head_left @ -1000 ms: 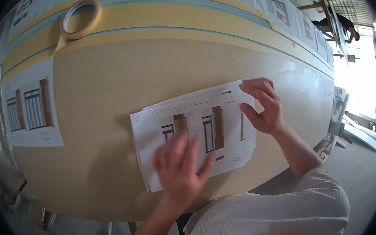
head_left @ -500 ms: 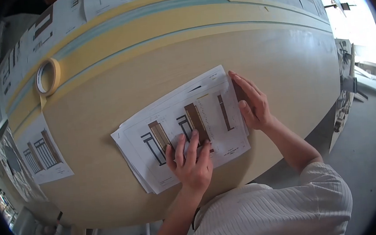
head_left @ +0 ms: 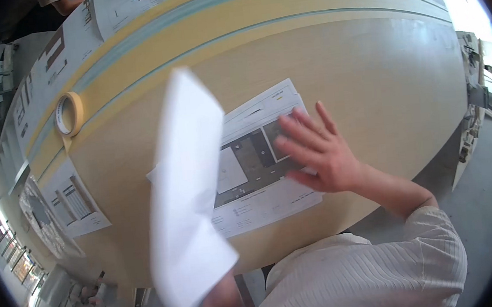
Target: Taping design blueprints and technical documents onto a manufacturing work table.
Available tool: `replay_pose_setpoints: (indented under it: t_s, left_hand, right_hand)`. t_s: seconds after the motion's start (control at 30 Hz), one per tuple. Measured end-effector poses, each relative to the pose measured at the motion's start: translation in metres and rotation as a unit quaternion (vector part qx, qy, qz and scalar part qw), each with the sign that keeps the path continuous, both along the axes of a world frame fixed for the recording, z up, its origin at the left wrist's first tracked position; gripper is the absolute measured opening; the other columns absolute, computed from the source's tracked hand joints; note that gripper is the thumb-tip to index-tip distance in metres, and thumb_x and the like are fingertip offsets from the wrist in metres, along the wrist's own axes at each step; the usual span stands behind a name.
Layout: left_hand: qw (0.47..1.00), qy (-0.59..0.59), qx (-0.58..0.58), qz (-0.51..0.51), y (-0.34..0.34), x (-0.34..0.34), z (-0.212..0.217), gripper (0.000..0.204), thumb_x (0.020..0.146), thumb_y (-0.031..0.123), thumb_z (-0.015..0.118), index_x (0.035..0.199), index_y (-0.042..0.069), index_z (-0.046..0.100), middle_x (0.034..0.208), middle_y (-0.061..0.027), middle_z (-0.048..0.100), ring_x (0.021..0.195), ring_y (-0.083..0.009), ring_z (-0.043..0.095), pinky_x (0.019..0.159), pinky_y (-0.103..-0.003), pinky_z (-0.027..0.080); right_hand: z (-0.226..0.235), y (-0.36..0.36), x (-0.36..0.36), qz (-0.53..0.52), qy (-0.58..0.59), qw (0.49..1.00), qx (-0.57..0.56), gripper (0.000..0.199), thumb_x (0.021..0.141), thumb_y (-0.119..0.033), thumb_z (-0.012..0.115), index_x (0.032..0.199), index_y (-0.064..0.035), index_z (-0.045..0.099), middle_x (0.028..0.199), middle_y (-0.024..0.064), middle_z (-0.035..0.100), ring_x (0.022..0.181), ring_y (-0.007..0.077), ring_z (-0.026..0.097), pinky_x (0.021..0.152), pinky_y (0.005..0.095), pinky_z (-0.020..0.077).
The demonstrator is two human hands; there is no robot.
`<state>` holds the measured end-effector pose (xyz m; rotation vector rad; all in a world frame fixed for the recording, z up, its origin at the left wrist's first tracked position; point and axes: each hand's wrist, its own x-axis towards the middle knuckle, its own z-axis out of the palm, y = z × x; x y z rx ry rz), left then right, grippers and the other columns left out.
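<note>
**White sheet (head_left: 186,176) up on edge, right hand (head_left: 329,157) spread**

Sheet: 9 o'clock of centre, raised and bent, blurred. Probably carried from behind by the left hand; left forearm (head_left: 223,304) passes behind its lower edge between 6 and 7 o'clock. Hand itself hidden, so can't tell whether those fingers grip.

Right hand: 3 o'clock of centre, fingers open and fanned, nothing gripped. It's over the right end of the printed stack (head_left: 253,167); contact unclear. Would steady the pages if touching.

Stack: centre, on the counter (head_left: 368,78), edges uneven. Dark plan partly exposed since the raised sheet covers only its left side.

Tape roll (head_left: 78,111): 10 o'clock, tail running toward a drawing (head_left: 81,212) near 9, presumably what fixes it there.
</note>
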<state>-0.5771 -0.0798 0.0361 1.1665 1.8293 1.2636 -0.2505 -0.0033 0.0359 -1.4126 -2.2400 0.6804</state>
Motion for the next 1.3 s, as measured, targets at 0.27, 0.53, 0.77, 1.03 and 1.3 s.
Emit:
replay_pose_setpoints:
  t_s: [0.27,0.53,0.77,1.03,1.3]
  left_hand:
    - [0.987,0.122,-0.020,0.099,-0.021,-0.138,0.065,0.029,0.109,0.016,0.060,0.134,0.002,0.063,0.141,-0.0143,0.067,0.129,-0.0313,0.064,0.112,-0.046,0.046]
    - [0.955,0.187,-0.045,0.225,-0.041,-0.170,0.094,0.022,0.109,0.013,0.060,0.127,0.001,0.062,0.141,-0.0172,0.068,0.131,-0.0347,0.064,0.115,-0.048,0.046]
    - [0.922,0.212,-0.071,0.316,-0.026,-0.150,0.075,0.016,0.109,0.010,0.061,0.122,0.001,0.062,0.141,-0.0197,0.069,0.133,-0.0377,0.064,0.118,-0.050,0.045]
    - [0.962,0.247,0.008,-0.117,0.009,-0.069,0.009,0.007,0.106,0.002,0.061,0.113,0.000,0.061,0.141,-0.0237,0.070,0.135,-0.0420,0.064,0.119,-0.055,0.046]
    - [0.940,0.262,-0.046,-0.215,0.013,-0.054,0.009,0.038,0.099,0.016,0.074,0.130,0.000,0.061,0.153,-0.0266,0.059,0.144,-0.0479,0.054,0.120,-0.058,0.041]
  right_hand:
    - [-0.012,-0.009,0.002,0.102,-0.174,0.974,-0.105,0.083,0.089,-0.061,0.078,0.163,-0.0345,0.048,0.177,0.0071,0.031,0.163,0.0350,0.026,0.133,0.0627,0.0138]
    - [-0.013,-0.010,0.011,0.106,-0.179,0.974,-0.085,0.084,0.087,-0.061,0.079,0.162,-0.0354,0.050,0.176,0.0096,0.032,0.163,0.0389,0.028,0.131,0.0650,0.0159]
    - [-0.013,-0.020,0.024,0.044,-0.171,0.982,-0.067,0.081,0.087,-0.059,0.081,0.157,-0.0268,0.057,0.173,0.0135,0.039,0.160,0.0420,0.033,0.130,0.0654,0.0182]
    - [-0.017,-0.019,0.024,0.008,-0.124,0.992,-0.004,0.053,0.088,-0.044,0.084,0.133,-0.0172,0.076,0.160,0.0126,0.057,0.154,0.0392,0.046,0.127,0.0628,0.0259]
    - [0.038,0.014,0.019,0.031,-0.147,0.986,-0.077,0.034,0.091,-0.030,0.082,0.119,-0.0111,0.080,0.150,0.0071,0.067,0.145,0.0324,0.056,0.119,0.0559,0.0401]
